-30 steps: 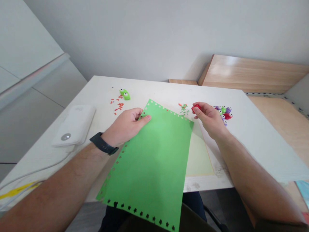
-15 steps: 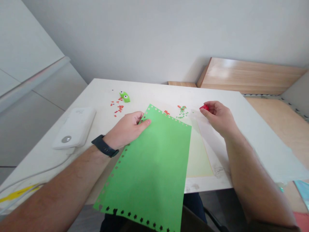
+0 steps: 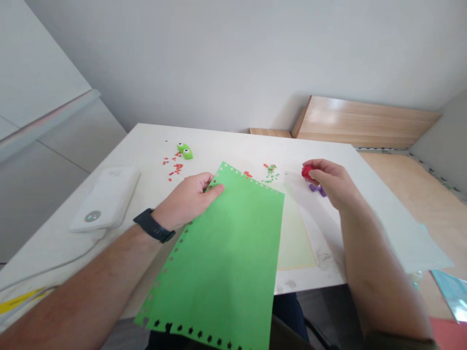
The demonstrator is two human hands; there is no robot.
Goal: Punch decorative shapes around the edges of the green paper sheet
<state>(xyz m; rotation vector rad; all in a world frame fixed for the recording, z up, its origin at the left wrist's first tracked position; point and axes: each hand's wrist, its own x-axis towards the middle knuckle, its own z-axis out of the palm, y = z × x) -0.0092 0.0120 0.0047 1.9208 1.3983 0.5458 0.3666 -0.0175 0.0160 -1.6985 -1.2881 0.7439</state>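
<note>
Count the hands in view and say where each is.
2: the left hand grips the green sheet at its upper left edge; the right hand holds a red object over the right side of the white table.

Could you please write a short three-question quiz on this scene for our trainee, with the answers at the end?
1. True or false: the flat green paper sheet has punched holes along every edge.
2. What does the right hand hold?
a) a flat white rectangular device
b) a small red object
c) a dark wristband
3. Fill in: the green sheet is gripped near its top corner by the ____ hand.

Key:
1. False; the visible right edge shows none.
2. b.
3. Left; the left hand has its thumb on the front of the sheet.
</note>
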